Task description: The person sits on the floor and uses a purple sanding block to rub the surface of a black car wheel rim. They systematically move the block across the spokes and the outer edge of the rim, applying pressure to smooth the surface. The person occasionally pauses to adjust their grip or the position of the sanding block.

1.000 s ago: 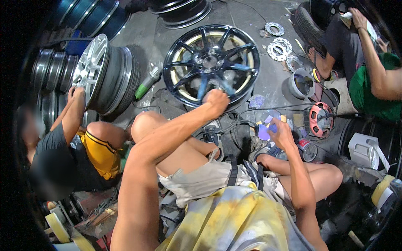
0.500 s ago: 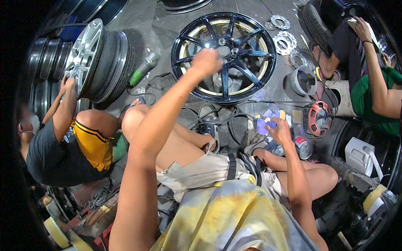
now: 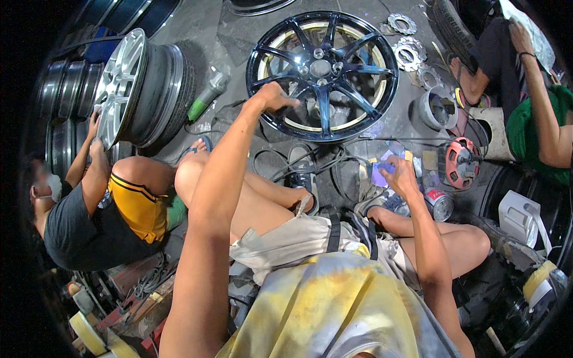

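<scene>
Item in view: one glossy black wheel (image 3: 322,76), lying face up on the grey floor (image 3: 206,36), ahead of me and toward the far edge of the surface in view. Its face is round, so I record no long axis; spokes (image 3: 323,112) radiate from the hub (image 3: 320,68).

My left hand (image 3: 274,96) is the nearer of the two. It stands at the wheel's left near edge, with the hub to its right and slightly farther from me. One digit extends rightward over the wheel's face; the remaining fingers are turned from view. I cannot tell whether they are gripping or released, nor whether they touch the wheel.

My right hand (image 3: 400,178) is well apart from the wheel, which lies ahead of it and to the left. Its thumb and fingertips are pinched on a small blue-violet piece (image 3: 387,167), beside violet sheets (image 3: 379,178).

Also noted: a metal can (image 3: 440,206) just right of that arm; a green-and-grey power tool (image 3: 208,95) left of the wheel; a grey bucket (image 3: 423,109) to its right.
</scene>
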{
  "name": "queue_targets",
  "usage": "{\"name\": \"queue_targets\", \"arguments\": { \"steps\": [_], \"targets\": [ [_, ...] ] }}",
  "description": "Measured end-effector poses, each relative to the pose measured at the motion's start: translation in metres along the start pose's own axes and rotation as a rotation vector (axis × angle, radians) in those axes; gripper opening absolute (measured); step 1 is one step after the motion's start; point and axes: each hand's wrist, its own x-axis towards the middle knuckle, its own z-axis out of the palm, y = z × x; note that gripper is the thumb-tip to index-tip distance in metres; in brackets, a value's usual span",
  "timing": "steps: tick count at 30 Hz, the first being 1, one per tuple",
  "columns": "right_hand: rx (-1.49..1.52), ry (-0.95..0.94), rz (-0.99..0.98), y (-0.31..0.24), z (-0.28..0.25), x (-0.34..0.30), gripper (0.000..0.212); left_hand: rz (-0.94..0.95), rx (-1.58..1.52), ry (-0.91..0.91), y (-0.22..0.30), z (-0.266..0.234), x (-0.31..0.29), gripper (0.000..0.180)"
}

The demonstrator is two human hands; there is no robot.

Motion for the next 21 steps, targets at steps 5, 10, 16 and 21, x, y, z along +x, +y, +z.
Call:
{"name": "queue_targets", "arguments": {
  "steps": [5, 10, 16, 21],
  "targets": [
    [-0.004, -0.047, -0.011, 0.001, 0.007, -0.005, 0.033, -0.018, -0.268, 0.073, -0.030, 0.021, 0.014, 0.086],
    [0.079, -0.048, -0.047, 0.005, 0.017, -0.002, 0.034, -0.129, -0.346, 0.136, -0.035, 0.037, 0.032, 0.093],
    [0.845, -0.144, 0.195, -0.019, 0.020, 0.002, 0.037, -0.157, -0.770, 0.035, -0.002, 0.056, 0.014, 0.069],
    [0.724, -0.092, 0.125, -0.028, 0.016, 0.008, 0.037, -0.196, -0.911, 0.118, 0.023, 0.062, 0.011, 0.067]
  ]
}}
